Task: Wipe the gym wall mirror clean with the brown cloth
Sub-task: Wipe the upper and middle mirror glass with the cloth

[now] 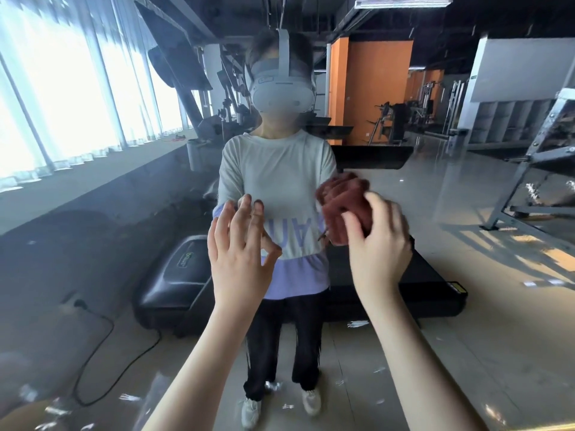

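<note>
The left hand is raised with its fingers straight and spread, holding nothing, close to the large glass wall mirror; whether the fingertips touch the glass cannot be told. The right hand is well apart from it, at about the same height; its fingers and thumb curl round a bunched brown cloth of terry pile, held up against the mirror. The mirror fills the view; pale smears and flecks show low on the glass. Reflected in it is a person in a white headset, a pale green and lilac top and dark trousers; behind stands a black treadmill; a black cable loops on the floor; bright windows run along the left; an orange wall lies beyond.
</note>
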`<state>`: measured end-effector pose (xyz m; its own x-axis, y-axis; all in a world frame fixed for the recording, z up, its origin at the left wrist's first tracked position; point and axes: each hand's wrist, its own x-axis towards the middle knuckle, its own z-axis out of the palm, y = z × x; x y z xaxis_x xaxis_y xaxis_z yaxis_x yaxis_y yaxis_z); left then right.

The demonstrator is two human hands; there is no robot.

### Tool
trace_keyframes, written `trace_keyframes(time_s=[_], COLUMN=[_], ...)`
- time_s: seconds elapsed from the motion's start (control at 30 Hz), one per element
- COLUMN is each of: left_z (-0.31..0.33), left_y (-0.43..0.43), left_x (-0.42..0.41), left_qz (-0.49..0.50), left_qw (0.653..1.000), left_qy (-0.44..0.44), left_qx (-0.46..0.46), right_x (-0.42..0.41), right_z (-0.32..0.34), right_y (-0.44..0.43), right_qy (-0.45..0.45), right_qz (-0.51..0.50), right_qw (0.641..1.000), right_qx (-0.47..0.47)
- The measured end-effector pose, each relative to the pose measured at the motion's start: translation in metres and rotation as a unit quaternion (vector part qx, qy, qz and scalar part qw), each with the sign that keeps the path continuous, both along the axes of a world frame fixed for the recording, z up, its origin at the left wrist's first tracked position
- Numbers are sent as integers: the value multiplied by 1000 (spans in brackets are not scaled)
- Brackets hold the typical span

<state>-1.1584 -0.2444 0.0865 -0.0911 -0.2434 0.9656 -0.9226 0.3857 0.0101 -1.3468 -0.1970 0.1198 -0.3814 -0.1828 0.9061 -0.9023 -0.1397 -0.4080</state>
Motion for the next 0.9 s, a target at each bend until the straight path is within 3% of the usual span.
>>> trace_keyframes(time_s=[0.1, 0.23, 0.4, 0.6, 0.67, 0.8, 0.9], left_z=[0, -1, -1, -9, -11, -12, -13], left_y=[0, -1, 0, 3, 5, 5, 5], left_x=[-1, 0, -1, -7, -10, -6, -7], left_qz=[3, 0, -2, -17, -22, -21, -16], left_qw=[1000, 1000, 1000, 999, 999, 999, 998], left_qy=[-1, -2, -4, -29, -28, -46, -51], left_qx=[-3, -1, 4, 5, 2, 11, 27], right_x=[-3, 16, -5, 23, 12, 4, 24], right_z=[-13, -36, -36, -65, -64, -72, -86], right_y=[5, 8, 9, 12, 11, 18, 18], right_qy=[-113, -1, -146, -38, -56, -200, -118], right_qz=[1, 42, 30, 99, 86, 57, 94], right_qw=[994, 998, 989, 987, 988, 976, 981], right_qx=[-2, 54, 22, 117, 114, 71, 119])
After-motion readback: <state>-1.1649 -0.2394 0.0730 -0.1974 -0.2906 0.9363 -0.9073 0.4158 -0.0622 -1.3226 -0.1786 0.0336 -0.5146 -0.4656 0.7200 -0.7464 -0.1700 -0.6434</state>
